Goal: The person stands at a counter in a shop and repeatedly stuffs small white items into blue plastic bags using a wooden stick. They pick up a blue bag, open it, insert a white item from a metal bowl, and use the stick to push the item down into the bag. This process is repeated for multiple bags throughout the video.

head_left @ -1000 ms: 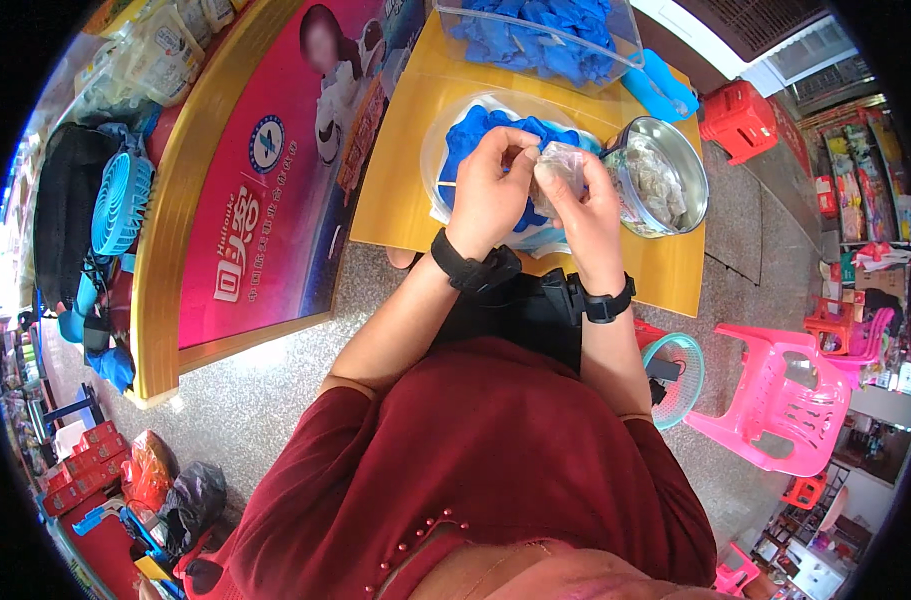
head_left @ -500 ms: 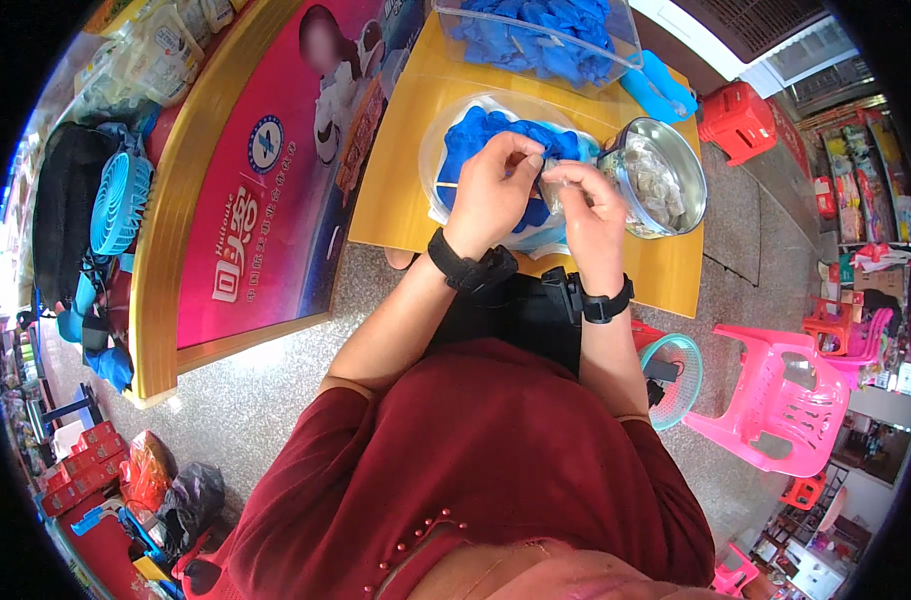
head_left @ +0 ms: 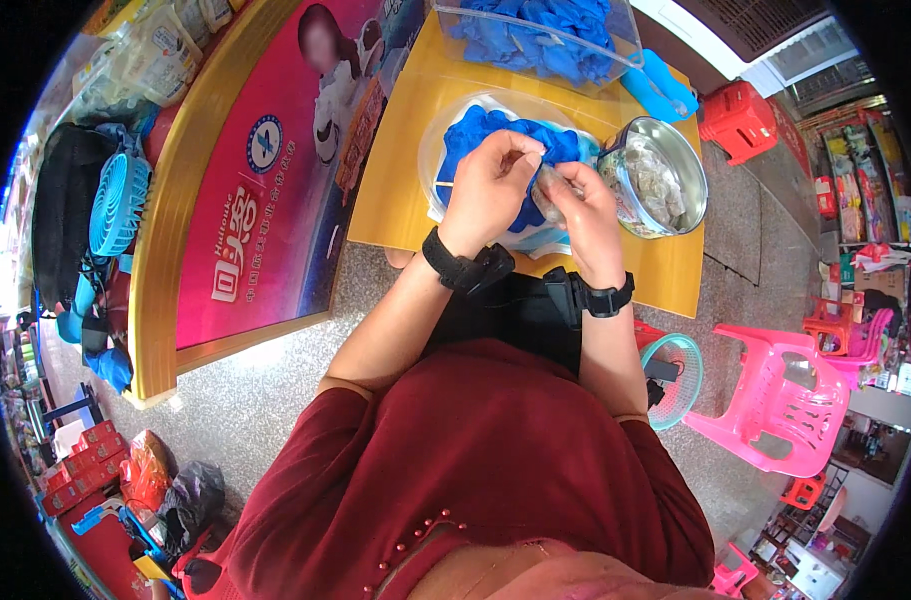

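Over a round whitish basin point(head_left: 428, 150) lined with pale plastic, both hands are close together. My left hand point(head_left: 483, 195) has its thumb and forefinger pinched, with something small and pale at their tips. My right hand point(head_left: 590, 220) grips a small crumpled clear plastic packet point(head_left: 549, 196) between thumb and fingers. Beneath them, bunched blue thin material point(head_left: 467, 130) fills the basin, and a thin pale stick pokes out at its left side. Right of the right hand stands a round metal tin point(head_left: 697, 180) holding several small clear packets point(head_left: 655, 185).
A yellow table point(head_left: 390, 190) carries these things, plus a clear plastic tub point(head_left: 535, 40) of blue pieces at the back and a bright blue object point(head_left: 660, 88). A pink display counter point(head_left: 255, 200) borders the left. On the right are a turquoise basket point(head_left: 687, 380) and pink chair point(head_left: 775, 400).
My right hand has turned and drawn slightly nearer me, its fingers curling more around the clear packet, which now shows more. My left hand has barely moved.
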A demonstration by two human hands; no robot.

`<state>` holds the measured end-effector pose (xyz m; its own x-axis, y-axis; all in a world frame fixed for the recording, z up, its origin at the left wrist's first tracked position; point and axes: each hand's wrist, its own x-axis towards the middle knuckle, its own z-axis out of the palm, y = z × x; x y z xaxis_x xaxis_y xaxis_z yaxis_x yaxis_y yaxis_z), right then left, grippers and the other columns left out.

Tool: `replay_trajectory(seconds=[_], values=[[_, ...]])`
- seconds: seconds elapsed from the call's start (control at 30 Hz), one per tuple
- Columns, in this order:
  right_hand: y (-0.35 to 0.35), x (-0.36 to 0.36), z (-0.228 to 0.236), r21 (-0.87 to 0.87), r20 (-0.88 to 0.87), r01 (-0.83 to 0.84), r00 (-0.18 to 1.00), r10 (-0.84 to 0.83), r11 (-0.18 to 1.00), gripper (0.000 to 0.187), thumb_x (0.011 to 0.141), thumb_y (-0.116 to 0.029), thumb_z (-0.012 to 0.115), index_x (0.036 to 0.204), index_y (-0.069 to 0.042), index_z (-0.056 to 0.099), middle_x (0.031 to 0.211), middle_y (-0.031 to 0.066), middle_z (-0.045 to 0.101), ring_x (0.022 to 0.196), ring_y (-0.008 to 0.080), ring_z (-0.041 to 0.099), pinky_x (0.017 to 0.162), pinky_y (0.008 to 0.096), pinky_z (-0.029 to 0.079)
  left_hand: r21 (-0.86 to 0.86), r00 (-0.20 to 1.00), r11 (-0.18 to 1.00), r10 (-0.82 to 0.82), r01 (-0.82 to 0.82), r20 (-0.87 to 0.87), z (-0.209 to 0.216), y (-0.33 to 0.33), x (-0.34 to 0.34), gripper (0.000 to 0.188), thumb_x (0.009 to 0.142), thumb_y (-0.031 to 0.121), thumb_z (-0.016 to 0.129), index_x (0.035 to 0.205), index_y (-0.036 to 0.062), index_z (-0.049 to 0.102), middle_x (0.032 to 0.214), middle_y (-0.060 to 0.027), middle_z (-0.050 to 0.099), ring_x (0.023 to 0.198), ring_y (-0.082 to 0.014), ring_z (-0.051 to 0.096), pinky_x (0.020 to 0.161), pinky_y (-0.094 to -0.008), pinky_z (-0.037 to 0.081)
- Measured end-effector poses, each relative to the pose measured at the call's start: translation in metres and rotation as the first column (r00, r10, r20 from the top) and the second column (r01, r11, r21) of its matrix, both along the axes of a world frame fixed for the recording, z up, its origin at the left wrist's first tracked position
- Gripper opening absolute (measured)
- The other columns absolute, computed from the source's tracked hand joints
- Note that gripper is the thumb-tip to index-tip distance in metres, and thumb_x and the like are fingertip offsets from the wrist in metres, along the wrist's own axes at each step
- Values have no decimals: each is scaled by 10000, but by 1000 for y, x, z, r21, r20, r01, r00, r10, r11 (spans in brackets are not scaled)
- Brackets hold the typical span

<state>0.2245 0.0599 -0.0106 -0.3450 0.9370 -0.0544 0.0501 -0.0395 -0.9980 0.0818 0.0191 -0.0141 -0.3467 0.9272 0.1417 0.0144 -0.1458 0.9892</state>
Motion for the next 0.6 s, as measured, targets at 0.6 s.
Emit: replay_trajectory(seconds=[0.6], values=[[1,6,17,-212,-331,-111,943,35,971,196,872,-70,649,1060,-23,620,919,-1,619,803,63,573,637,203,437,202,994,974,108,-102,-19,4,2,5,185,950,154,622,1092,35,615,924,15,614,808,-50,555,655,-197,466]])
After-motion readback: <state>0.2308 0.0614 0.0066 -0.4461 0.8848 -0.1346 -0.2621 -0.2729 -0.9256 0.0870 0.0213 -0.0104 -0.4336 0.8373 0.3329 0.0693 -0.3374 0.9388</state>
